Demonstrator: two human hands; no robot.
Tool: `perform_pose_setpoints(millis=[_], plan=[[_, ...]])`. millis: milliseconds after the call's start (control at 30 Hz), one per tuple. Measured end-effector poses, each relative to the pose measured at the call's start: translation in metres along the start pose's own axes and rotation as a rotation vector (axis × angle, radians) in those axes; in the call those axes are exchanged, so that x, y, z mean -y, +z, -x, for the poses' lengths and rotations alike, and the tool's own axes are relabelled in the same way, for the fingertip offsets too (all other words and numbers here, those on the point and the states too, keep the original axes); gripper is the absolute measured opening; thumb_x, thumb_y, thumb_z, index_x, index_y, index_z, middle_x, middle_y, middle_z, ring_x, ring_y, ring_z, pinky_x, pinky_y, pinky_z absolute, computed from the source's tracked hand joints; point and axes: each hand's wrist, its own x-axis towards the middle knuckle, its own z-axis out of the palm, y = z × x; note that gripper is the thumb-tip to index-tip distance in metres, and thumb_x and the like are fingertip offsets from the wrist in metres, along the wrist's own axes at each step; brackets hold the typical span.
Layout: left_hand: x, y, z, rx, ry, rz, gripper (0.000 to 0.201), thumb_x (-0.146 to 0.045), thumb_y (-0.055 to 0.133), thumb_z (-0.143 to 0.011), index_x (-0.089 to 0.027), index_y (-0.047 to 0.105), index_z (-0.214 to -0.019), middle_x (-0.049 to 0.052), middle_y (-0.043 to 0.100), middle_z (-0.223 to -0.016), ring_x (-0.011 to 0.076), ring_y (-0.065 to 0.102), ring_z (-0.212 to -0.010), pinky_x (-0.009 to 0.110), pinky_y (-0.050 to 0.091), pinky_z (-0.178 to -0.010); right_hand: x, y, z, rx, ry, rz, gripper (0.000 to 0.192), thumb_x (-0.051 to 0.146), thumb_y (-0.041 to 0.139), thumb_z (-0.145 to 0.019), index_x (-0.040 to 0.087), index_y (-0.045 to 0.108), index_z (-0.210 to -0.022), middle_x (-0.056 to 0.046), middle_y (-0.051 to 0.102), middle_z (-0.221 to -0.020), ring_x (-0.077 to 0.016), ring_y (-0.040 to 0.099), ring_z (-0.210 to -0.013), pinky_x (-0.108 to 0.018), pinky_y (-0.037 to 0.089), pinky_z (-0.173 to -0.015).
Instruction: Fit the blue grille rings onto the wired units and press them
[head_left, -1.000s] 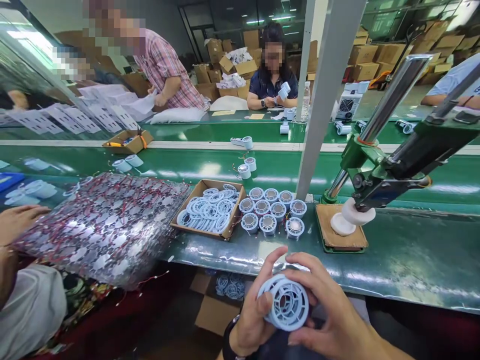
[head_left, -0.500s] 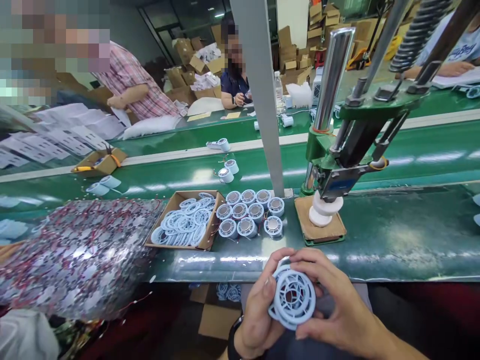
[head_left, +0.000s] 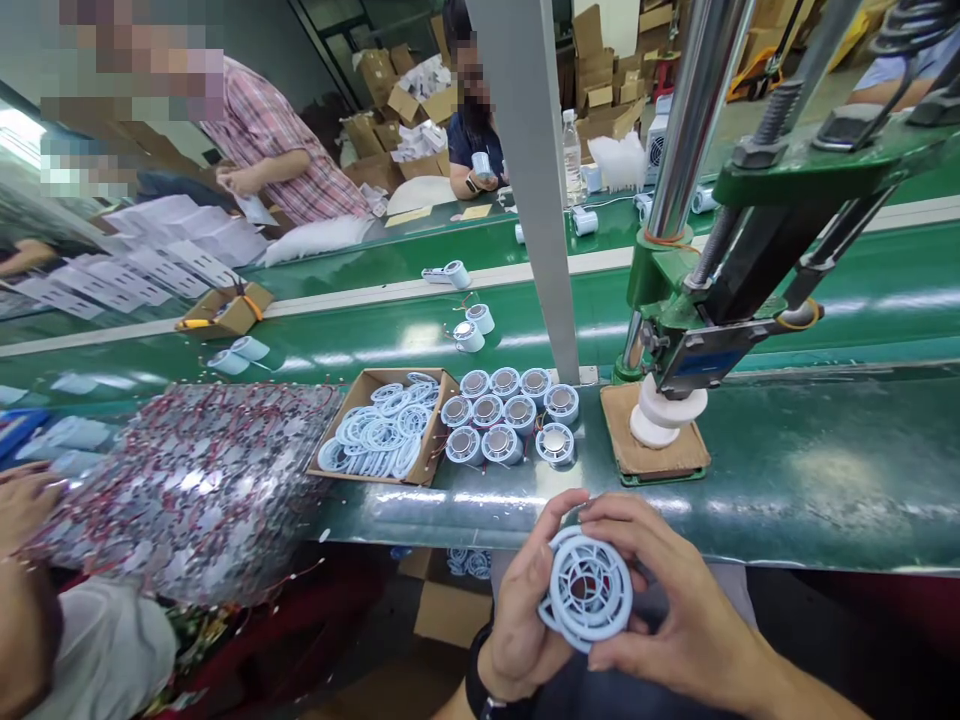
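Just over the bench's front edge, both hands grip light-blue round plastic grilles (head_left: 591, 588), ringed and spoked; more than one ring seems stacked there. My left hand (head_left: 525, 620) closes around the left side, and my right hand (head_left: 679, 590) pinches the right rim between thumb and fingers. Beyond them, a cardboard box (head_left: 444, 440) of loose light-blue rings sits on the bench. Beside it stand several light-blue round housings (head_left: 501, 443) with metal discs on top. To the right is a green hand press (head_left: 679, 255) with a white round pressing block (head_left: 664, 418) over its brown pad.
A plastic-covered heap of wired parts (head_left: 187, 490) lies on the left, by a co-worker's arm (head_left: 26, 520). A grey post (head_left: 536, 200) rises behind the housings. Across the green conveyor (head_left: 390, 330), people work among cartons.
My view has shifted a little, so the bench and press appear moved. Both hands keep hold of the grilles. A co-worker's arm appears at left; the person opposite now holds up a light-blue part.
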Motion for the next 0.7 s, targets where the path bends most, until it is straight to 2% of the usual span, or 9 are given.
perform_pose_setpoints(millis=[133,267,400,567,700], plan=[[0.003,-0.003,0.000,0.003,0.042,-0.009,0.037,-0.044,0.068,-0.089,-0.024,0.067,-0.120,0.006,0.074,-0.087,0.0277,0.075,-0.085,0.043,0.062,-0.077,0.002,0.002,-0.002,-0.055,-0.006,0.077,0.063,0.021,0.081,-0.070,0.022,0.052,-0.125,-0.009,0.065,-0.119,-0.0218,0.064,-0.113,-0.031,0.056,-0.096],[0.006,-0.006,0.003,0.039,0.068,-0.021,0.035,-0.036,0.067,-0.089,-0.023,0.067,-0.121,0.006,0.074,-0.089,0.0255,0.075,-0.082,0.041,0.062,-0.077,0.005,0.004,-0.002,-0.053,0.005,0.136,0.069,0.011,0.081,-0.061,0.022,0.052,-0.123,-0.007,0.068,-0.114,-0.0207,0.067,-0.105,-0.031,0.058,-0.092],[0.005,-0.010,0.009,0.056,0.075,-0.054,0.040,-0.030,0.073,-0.085,-0.023,0.066,-0.124,0.006,0.074,-0.087,0.0280,0.074,-0.088,0.041,0.061,-0.079,0.006,0.005,0.000,-0.038,-0.002,0.114,0.074,0.010,0.084,-0.056,0.023,0.052,-0.122,-0.004,0.068,-0.112,-0.0177,0.067,-0.100,-0.027,0.058,-0.090],[0.007,-0.013,0.011,0.121,0.079,-0.061,0.058,-0.023,0.081,-0.076,-0.028,0.062,-0.130,0.007,0.074,-0.098,0.0317,0.072,-0.101,0.043,0.060,-0.085,0.004,0.006,0.002,-0.075,-0.014,0.118,0.076,0.012,0.085,-0.058,0.023,0.051,-0.125,-0.005,0.069,-0.113,-0.0174,0.067,-0.103,-0.024,0.057,-0.088],[0.007,-0.010,0.011,0.114,0.086,-0.044,0.055,-0.022,0.079,-0.077,-0.029,0.063,-0.129,0.007,0.074,-0.102,0.0324,0.070,-0.106,0.044,0.059,-0.088,0.005,0.004,0.001,-0.066,0.007,0.099,0.072,0.013,0.085,-0.059,0.024,0.052,-0.122,-0.004,0.070,-0.111,-0.0161,0.068,-0.100,-0.023,0.057,-0.088]])
